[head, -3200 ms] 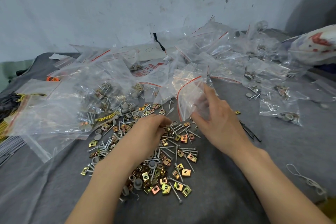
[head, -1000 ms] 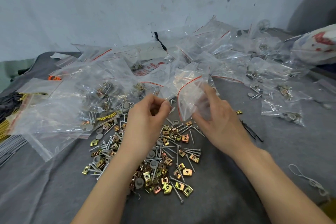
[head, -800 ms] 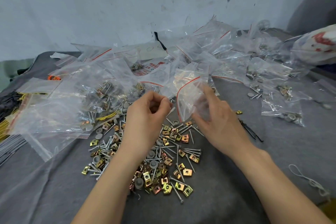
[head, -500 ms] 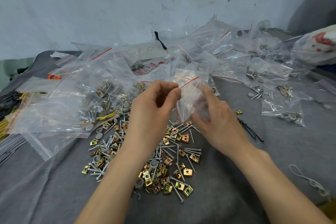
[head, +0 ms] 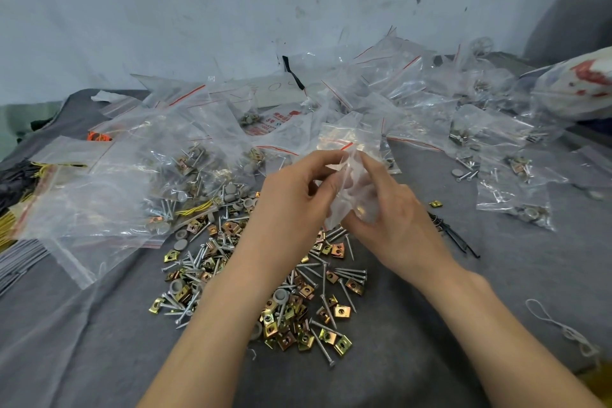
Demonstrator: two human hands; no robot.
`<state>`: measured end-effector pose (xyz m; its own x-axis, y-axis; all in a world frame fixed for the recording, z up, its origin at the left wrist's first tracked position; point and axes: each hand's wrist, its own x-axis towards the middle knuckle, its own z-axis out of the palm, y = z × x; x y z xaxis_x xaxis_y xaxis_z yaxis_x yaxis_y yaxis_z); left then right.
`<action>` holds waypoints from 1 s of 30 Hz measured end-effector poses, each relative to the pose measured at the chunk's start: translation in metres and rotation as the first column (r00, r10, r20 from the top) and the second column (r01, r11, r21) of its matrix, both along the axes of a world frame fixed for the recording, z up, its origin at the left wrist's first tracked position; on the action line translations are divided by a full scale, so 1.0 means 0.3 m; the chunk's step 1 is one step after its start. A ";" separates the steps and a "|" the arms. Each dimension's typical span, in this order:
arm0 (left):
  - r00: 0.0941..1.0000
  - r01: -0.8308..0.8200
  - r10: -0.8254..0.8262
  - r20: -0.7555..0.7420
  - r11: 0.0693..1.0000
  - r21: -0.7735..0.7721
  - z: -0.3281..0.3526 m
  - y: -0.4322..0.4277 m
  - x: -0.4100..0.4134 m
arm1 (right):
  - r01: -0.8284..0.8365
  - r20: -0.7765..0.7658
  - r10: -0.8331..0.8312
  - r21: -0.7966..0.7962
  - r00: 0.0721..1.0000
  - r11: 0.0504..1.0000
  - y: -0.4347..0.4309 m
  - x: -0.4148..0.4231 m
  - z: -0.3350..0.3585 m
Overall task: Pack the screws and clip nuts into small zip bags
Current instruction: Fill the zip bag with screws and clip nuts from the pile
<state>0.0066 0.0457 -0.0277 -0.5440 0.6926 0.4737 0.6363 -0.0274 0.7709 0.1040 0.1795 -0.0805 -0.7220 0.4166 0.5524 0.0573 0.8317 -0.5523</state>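
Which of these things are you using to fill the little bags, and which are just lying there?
For the job: small clear zip bag with red stripe, pinched by left hand and right hand; loose silver screws; square gold metal clip nuts.
Just lying about: thin black plastic cable ties; white string loop; yellow wires at the left edge.

left grip [head: 294, 197], right grip [head: 395, 220] close together, fingers curled, fingertips pinching.

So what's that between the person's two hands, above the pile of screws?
A small clear zip bag, pinched by both the left hand and the right hand; the head view shows it.
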 end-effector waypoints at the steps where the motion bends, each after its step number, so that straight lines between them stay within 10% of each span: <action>1: 1.000 0.003 -0.003 -0.004 1.000 -0.001 0.000 0.001 0.001 | 0.001 0.000 -0.001 0.000 1.000 1.000 0.000 0.000 -0.001; 30: 0.977 0.007 -0.020 -0.214 0.998 -0.061 0.026 -0.005 0.034 | 0.006 -0.056 -0.015 -0.149 0.998 0.989 0.020 0.010 0.004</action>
<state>0.0170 0.0441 -0.0200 -0.4244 0.7297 0.5361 0.7869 0.0043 0.6171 0.1069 0.1855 -0.0795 -0.6861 0.5047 0.5240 0.0305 0.7396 -0.6723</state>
